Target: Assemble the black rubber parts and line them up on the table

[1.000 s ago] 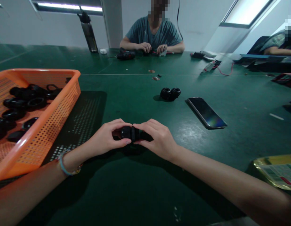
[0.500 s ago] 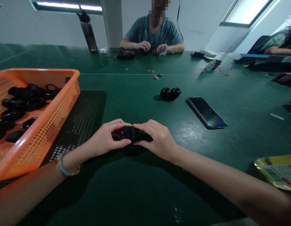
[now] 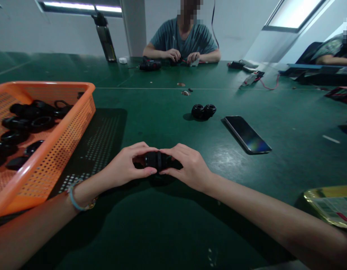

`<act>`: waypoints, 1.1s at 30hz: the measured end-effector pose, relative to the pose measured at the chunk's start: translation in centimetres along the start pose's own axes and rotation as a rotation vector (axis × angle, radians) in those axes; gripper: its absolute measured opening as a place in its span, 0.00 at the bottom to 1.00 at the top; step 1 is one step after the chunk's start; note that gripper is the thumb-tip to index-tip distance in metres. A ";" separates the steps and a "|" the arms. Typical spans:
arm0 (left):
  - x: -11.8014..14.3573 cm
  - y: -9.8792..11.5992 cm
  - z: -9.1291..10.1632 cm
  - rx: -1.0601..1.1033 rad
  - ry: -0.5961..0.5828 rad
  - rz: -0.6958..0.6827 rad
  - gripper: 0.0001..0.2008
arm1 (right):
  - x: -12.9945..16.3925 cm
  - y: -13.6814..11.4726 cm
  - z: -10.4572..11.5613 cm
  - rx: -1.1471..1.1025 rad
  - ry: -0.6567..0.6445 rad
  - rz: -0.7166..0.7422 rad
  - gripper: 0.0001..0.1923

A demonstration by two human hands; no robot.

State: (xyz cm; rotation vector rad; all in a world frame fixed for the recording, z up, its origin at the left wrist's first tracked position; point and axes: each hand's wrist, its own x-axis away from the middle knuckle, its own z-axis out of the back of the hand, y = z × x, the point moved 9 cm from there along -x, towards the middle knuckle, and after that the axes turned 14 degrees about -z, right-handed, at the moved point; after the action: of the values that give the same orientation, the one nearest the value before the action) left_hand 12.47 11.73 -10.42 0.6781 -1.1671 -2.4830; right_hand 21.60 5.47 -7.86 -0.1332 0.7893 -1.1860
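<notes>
Both hands closed on black fitting [image 3: 158,160] just above table [image 3: 162,232]: left hand [image 3: 125,167], right hand [image 3: 187,167] pinching opposite ends. Looks like screwing halves together, mid-step imo. Next needs counter-twist, parts kept coaxial.

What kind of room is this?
Probably a small assembly workshop: a long green table, an orange basket of black parts, and another person working opposite.
</notes>
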 end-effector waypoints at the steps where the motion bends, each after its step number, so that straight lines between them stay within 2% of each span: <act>1: 0.0 0.0 0.0 -0.003 -0.002 0.000 0.18 | 0.0 0.0 0.0 -0.003 -0.004 -0.002 0.17; 20: 0.1 0.6 0.3 -0.105 0.011 -0.083 0.21 | -0.2 0.3 -0.4 -0.025 -0.074 -0.050 0.17; 23: 0.3 0.1 0.2 -0.060 0.031 -0.035 0.22 | -0.3 0.4 -0.3 -0.025 -0.066 -0.057 0.16; 27: 0.4 -0.9 0.0 0.134 0.074 0.089 0.28 | -0.2 0.1 -0.1 0.001 -0.037 -0.040 0.21; 33: 0.3 -1.3 -0.6 0.223 0.032 0.168 0.24 | -0.1 0.0 0.3 0.014 0.026 -0.028 0.17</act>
State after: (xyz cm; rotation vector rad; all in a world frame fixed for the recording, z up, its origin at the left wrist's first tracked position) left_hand 12.47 12.00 -11.86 0.6451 -1.4400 -2.2172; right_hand 21.74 5.44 -7.58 -0.1179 0.8036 -1.2212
